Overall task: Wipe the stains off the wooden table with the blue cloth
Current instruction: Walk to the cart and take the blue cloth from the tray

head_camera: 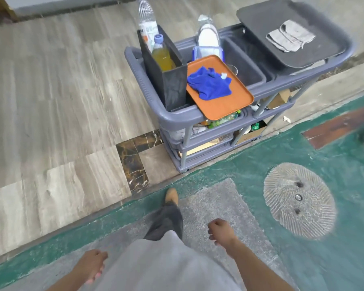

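You face a grey cart (177,117) standing where the pale tiles meet the green floor. A dark tray (271,22) lies across its far end with a grey rag (290,35) on it. At the near end an orange tray (225,106) rests on the cart's rim, just beside a black bin (170,85). The blue cloth (210,84) lies crumpled on the orange tray, well apart from both your hands. Your left hand (93,263) hangs low with its fingers relaxed and close together. Your right hand (220,229) has its fingers loosely curled. Neither hand holds anything.
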{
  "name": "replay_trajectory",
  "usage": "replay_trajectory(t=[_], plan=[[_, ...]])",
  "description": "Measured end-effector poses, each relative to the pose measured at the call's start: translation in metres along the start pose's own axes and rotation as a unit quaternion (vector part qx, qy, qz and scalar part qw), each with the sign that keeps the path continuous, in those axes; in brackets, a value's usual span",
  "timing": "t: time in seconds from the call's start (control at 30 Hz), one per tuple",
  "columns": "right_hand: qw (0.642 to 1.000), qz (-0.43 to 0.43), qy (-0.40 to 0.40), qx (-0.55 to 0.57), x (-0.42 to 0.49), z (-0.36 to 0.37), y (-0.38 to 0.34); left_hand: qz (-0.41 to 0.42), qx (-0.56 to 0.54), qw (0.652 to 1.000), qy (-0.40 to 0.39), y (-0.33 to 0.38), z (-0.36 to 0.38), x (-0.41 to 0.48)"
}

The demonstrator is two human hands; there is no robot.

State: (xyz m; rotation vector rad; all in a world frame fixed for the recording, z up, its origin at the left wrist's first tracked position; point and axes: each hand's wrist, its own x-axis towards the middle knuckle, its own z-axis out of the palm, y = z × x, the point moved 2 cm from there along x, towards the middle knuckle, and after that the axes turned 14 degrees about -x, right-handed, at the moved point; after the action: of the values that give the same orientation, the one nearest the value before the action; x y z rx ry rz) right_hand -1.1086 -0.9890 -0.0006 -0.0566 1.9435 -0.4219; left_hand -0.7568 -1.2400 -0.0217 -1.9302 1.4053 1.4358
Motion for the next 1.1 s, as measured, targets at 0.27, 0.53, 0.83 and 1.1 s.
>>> replay_trajectory(t=[0.27, 0.53, 0.83, 1.1], plan=[[0.990, -0.118, 0.073, -0.027, 0.027, -0.104, -0.143, 0.089, -0.018, 0.995, -0.036, 0.209, 0.020, 0.023], [0.926, -0.320, 0.202, -0.007, 0.011, -0.223, -0.280, 0.413, 0.072, 0.897, -0.136, 0.433, 0.083, -0.081], [0.735, -0.429, 0.284, -0.442, 0.106, -0.295, -0.391, 0.432, 0.203, 0.856, 0.200, 0.509, 0.136, -0.058], [0.669, -0.431, 0.232, -0.559, 0.143, -0.302, -0.395, 0.391, 0.283, 0.834, 0.266, 0.509, 0.159, -0.056]])
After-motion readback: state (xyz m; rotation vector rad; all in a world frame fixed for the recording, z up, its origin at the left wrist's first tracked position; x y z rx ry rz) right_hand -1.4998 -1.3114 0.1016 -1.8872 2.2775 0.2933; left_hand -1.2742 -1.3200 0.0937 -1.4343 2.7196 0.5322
